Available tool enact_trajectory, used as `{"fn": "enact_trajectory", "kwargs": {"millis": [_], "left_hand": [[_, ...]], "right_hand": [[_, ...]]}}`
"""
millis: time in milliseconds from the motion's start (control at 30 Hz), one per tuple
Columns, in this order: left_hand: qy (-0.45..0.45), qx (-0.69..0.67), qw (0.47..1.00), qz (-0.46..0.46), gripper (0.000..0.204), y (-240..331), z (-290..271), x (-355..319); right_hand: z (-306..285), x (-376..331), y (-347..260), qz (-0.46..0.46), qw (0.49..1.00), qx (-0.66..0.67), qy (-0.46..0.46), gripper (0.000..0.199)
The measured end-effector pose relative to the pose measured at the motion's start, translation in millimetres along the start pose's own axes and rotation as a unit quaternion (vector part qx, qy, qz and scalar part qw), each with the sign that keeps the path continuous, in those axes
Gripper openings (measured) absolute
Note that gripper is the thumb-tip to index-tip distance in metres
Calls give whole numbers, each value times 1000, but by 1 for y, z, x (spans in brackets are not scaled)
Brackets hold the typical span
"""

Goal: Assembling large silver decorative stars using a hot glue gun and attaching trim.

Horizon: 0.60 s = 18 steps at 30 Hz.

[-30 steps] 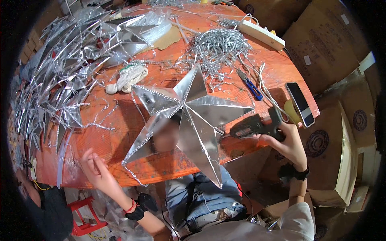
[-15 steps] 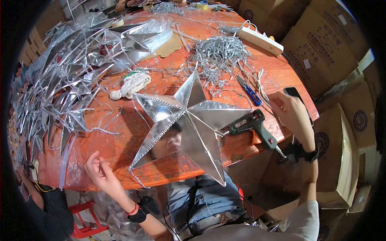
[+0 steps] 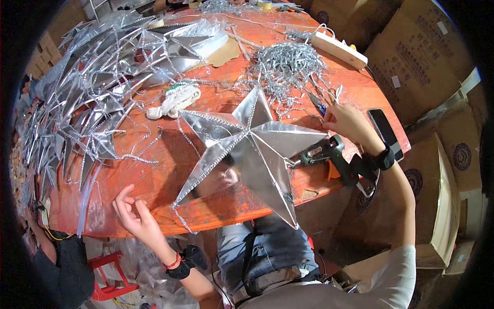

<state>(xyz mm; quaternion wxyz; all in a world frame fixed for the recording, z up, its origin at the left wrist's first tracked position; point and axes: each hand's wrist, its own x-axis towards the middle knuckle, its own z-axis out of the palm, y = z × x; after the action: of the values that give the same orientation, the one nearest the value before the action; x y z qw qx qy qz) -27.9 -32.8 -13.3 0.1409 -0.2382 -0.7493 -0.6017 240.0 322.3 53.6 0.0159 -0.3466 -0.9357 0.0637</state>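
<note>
Brown cardboard boxes (image 3: 411, 56) stacked right of table; dark phone screen (image 3: 385, 133) on table edge.

Craft workshop, orange worktable (image 3: 154, 175), heaped silver foil stars (image 3: 92, 87), tinsel clippings (image 3: 288, 64), glue gun (image 3: 324, 154), stacked cardboard cartons (image 3: 422, 56)

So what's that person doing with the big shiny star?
A person sits at an orange table with a big silver star lying in front of them. Their right hand reaches toward small tools beside a pile of silver trim. A glue gun lies by the star. Their left hand is at the table's near edge, fingers pinched together. More stars are stacked to the left.
</note>
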Motion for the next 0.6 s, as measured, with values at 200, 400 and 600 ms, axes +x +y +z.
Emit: {"fn": "enact_trajectory", "kwargs": {"millis": [200, 400, 600], "left_hand": [[5, 46, 998, 29, 28, -1, 0, 1], [27, -11, 999, 24, 32, -4, 4, 0], [41, 22, 998, 38, 34, -9, 3, 1]], "right_hand": [[3, 3, 2, -20, 999, 20, -17, 17], [-6, 3, 4, -35, 998, 51, 12, 17], [-57, -4, 4, -64, 964, 182, 184, 15]]}}
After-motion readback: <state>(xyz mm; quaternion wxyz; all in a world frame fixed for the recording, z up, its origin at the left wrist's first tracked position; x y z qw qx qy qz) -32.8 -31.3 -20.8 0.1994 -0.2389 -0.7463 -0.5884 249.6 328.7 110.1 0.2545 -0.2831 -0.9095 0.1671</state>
